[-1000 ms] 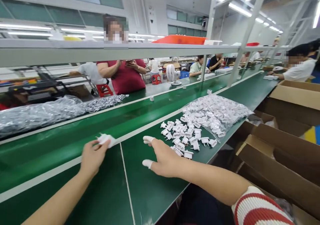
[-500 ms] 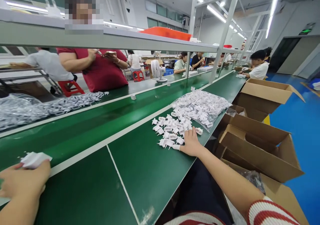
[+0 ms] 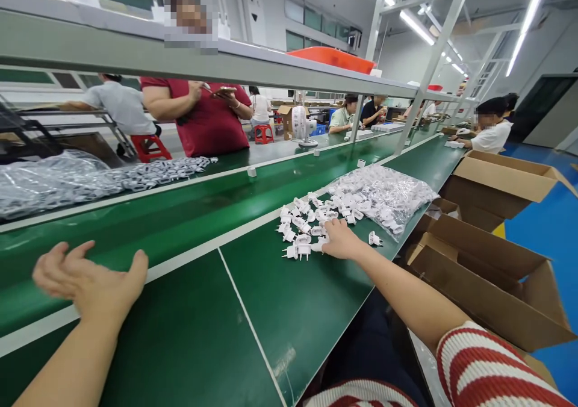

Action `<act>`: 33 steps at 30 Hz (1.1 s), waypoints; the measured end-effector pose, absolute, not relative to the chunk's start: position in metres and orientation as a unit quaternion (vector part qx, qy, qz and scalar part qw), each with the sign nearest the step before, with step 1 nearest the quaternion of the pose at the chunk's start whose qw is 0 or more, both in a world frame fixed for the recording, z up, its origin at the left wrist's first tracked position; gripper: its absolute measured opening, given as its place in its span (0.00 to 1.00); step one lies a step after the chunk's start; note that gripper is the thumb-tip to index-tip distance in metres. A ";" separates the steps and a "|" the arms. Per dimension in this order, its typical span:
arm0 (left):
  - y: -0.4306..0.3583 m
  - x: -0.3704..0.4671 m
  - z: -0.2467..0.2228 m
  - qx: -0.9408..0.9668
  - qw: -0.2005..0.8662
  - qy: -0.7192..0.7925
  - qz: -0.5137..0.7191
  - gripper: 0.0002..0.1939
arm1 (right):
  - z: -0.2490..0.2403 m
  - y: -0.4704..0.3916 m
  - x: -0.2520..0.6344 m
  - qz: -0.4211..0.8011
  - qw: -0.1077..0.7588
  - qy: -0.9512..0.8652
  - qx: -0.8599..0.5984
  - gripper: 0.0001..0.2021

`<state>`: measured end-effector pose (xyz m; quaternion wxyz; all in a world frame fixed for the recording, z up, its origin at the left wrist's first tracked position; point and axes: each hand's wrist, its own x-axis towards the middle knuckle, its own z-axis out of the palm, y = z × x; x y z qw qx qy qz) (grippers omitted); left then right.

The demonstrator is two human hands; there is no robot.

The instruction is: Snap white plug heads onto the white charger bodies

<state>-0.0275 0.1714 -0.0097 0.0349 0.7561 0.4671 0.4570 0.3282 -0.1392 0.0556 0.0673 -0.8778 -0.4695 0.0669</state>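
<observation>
My left hand [image 3: 93, 286] is raised over the near edge of the green belt at the left, fingers spread and nothing in it. My right hand [image 3: 341, 239] is at the near side of a pile of white two-pin plug housings [image 3: 301, 221], its fingers bent round one housing. White covers the thumb tip; whether that is a finger cover or a plug part, I cannot tell. One loose plug housing [image 3: 374, 238] lies right of the right hand. Behind the pile, a clear plastic bag [image 3: 388, 193] is full of similar white pieces.
Open cardboard boxes [image 3: 487, 268] stand along the right side of the bench. A long shelf [image 3: 253, 64] crosses above the belt, bearing an orange tray [image 3: 334, 58]. Across the belt are a small fan [image 3: 301, 127], more white parts [image 3: 153, 175] and a person in red.
My left hand has let go of the white plug it held and opened. My right hand has shifted among the plug housings, and one piece now lies apart. The view has swung left.
</observation>
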 end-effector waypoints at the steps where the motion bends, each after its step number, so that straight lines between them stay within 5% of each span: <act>1: 0.172 -0.026 -0.010 0.748 0.016 0.465 0.473 0.43 | 0.061 -0.134 0.333 0.061 0.066 -0.471 -0.877 0.22; 14: 0.177 -0.014 -0.008 0.789 -0.067 0.383 0.477 0.24 | 0.081 0.002 0.365 0.020 0.028 -0.501 -0.865 0.21; 24: 0.180 -0.016 -0.007 0.791 -0.025 0.402 0.460 0.21 | 0.074 0.021 0.324 0.166 -0.015 -0.545 -0.822 0.18; 28: 0.180 -0.018 -0.004 0.796 -0.022 0.401 0.453 0.23 | 0.072 0.004 0.326 0.185 0.061 -0.573 -0.796 0.17; 33: 0.178 -0.021 -0.002 0.801 -0.026 0.406 0.440 0.25 | 0.069 -0.022 0.324 0.174 0.286 -0.608 -0.720 0.11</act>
